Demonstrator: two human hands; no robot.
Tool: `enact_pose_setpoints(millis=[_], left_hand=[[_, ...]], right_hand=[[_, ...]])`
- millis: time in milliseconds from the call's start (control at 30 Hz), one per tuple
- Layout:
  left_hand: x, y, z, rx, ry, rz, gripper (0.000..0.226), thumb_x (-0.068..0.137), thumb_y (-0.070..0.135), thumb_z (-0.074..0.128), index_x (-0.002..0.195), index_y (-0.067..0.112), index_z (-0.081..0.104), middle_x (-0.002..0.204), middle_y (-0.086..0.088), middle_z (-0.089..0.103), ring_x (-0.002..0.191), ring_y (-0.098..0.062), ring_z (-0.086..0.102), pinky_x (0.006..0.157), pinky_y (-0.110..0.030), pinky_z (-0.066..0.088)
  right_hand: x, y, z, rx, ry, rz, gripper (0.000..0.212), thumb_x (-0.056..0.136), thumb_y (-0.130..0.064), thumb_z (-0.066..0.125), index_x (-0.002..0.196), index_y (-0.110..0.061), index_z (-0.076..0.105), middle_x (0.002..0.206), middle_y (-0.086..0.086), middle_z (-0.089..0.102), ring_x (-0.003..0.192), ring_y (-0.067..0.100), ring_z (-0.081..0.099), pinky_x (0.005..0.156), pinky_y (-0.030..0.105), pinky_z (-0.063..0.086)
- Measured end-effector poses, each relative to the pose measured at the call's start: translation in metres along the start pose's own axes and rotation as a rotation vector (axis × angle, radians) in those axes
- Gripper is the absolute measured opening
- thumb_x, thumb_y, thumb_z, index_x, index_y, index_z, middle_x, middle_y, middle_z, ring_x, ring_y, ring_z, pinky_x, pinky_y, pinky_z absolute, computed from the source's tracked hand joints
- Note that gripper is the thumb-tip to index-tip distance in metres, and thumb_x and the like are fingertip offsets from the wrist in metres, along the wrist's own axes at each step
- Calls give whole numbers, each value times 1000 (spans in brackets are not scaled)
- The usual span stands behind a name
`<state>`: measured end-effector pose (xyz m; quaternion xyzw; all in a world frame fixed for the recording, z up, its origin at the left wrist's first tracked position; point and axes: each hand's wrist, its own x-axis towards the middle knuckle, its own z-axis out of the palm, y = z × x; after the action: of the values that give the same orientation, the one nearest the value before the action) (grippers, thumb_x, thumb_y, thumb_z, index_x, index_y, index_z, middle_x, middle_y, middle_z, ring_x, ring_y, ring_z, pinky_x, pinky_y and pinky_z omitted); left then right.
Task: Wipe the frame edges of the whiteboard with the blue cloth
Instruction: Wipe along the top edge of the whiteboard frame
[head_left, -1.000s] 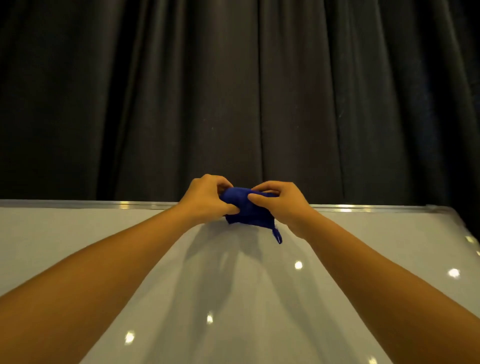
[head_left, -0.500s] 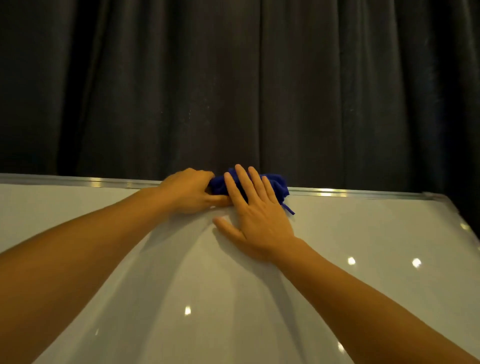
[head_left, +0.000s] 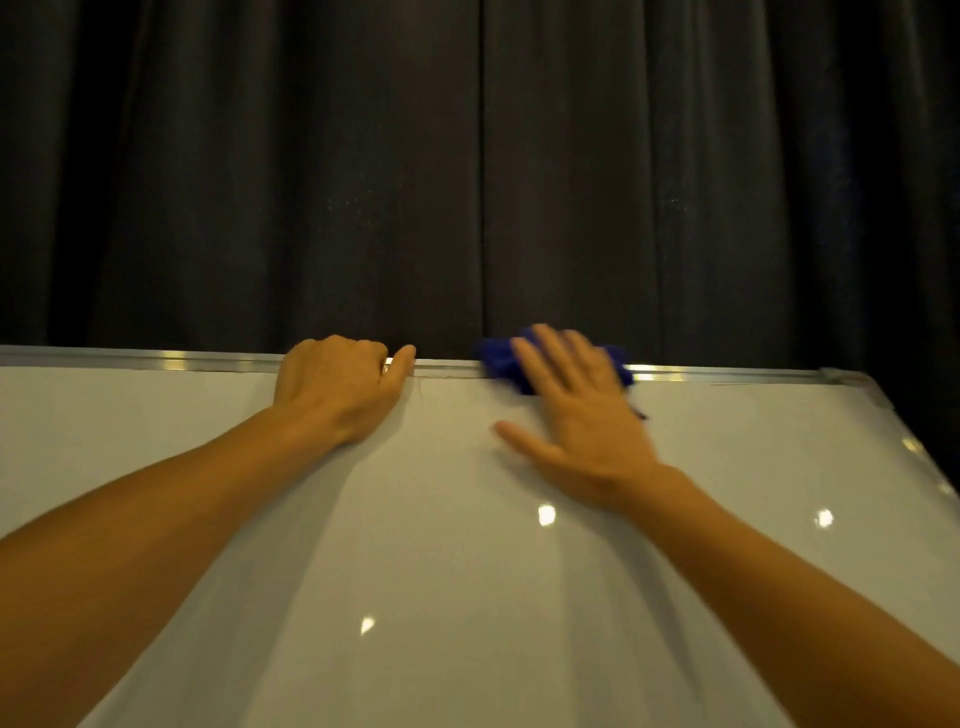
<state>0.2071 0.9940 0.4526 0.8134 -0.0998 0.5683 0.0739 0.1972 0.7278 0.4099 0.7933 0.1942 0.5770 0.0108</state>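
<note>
Blue cloth (head_left: 498, 358): bunched, deep blue, blurred, lying on the top frame edge (head_left: 727, 373) of the whiteboard (head_left: 441, 519). Right hand (head_left: 582, 415) presses it flat, fingers spread. Left hand (head_left: 337, 387) curls over the frame beside it, holding no cloth.

glossy smooth whiteboard (head_left: 467, 519), shiny metal frame (head_left: 727, 373), soft blue cloth (head_left: 498, 358), matt dark curtain (head_left: 467, 182)
</note>
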Motion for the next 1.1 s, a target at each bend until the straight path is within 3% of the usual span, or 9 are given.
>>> enact_pose_setpoints(millis=[167, 267, 400, 500, 600, 800, 900, 1000, 1100], left_hand=[[-2, 13, 9, 42, 18, 13, 58, 97, 60, 24, 66, 20, 54, 64, -2, 61, 67, -23, 60, 86, -44, 44], [-5, 27, 14, 162, 15, -14, 58, 94, 63, 24, 87, 20, 62, 91, -7, 69, 90, -29, 61, 88, -47, 39], [-18, 29, 16, 164, -13, -41, 61, 90, 65, 29, 119, 17, 55, 119, -12, 59, 111, -33, 51, 98, -50, 40], [-36, 16, 14, 140, -69, -40, 80, 85, 74, 15, 141, 20, 37, 143, -16, 43, 133, -38, 37, 116, -55, 23], [-52, 18, 17, 102, -163, -54, 93, 78, 81, 6, 155, 28, 0, 164, -14, 3, 149, -40, -5, 120, -58, -2], [-60, 36, 23, 160, -216, -75, 106, 68, 92, 4, 150, 30, -22, 161, -8, -25, 144, -42, -25, 115, -65, -8], [-72, 27, 22, 121, -196, -36, 102, 70, 91, 1, 150, 32, -22, 160, -6, -29, 143, -41, -28, 115, -65, -7], [-81, 31, 25, 99, -187, -32, 101, 69, 90, -4, 150, 32, -21, 159, -6, -30, 143, -43, -27, 115, -65, -7], [-76, 50, 30, 88, -183, -117, 106, 67, 92, -2, 151, 30, -19, 160, -10, -27, 143, -48, -22, 113, -69, -5]], right_hand=[[-18, 61, -20, -10, -56, 399, 93, 80, -87, 19, 156, -33, 12, 166, -1, 3, 152, 28, -4, 122, 50, -1], [-2, -2, -3, 50, -37, 207, 95, 78, -88, 17, 155, -34, 14, 166, -1, 4, 152, 28, -5, 121, 47, -7], [-12, -35, 14, 57, -77, -73, 88, 82, -87, 21, 154, -44, -5, 165, -12, -12, 150, 22, -18, 120, 49, -8], [-23, 27, 1, 10, -67, 88, 83, 84, -83, 24, 153, -46, -4, 165, -11, -12, 151, 26, -12, 121, 55, 2], [-20, 48, -8, 90, -102, 365, 86, 83, -82, 24, 155, -40, 2, 165, -8, -11, 151, 27, -13, 121, 53, -4], [-5, -34, 20, 125, -147, -27, 80, 83, -86, 17, 151, -49, -3, 162, -18, -14, 150, 21, -18, 119, 45, -12], [-13, 26, 4, 48, -101, 105, 80, 85, -82, 24, 154, -44, 6, 165, -9, -4, 152, 27, -5, 123, 47, 1], [-27, 73, -13, 87, -166, 460, 87, 81, -81, 24, 155, -37, 9, 166, -6, -7, 152, 28, -8, 122, 52, 0], [-12, 41, -5, 58, -182, 463, 90, 80, -84, 25, 155, -36, 13, 166, -5, -8, 151, 31, -12, 119, 52, -7]])
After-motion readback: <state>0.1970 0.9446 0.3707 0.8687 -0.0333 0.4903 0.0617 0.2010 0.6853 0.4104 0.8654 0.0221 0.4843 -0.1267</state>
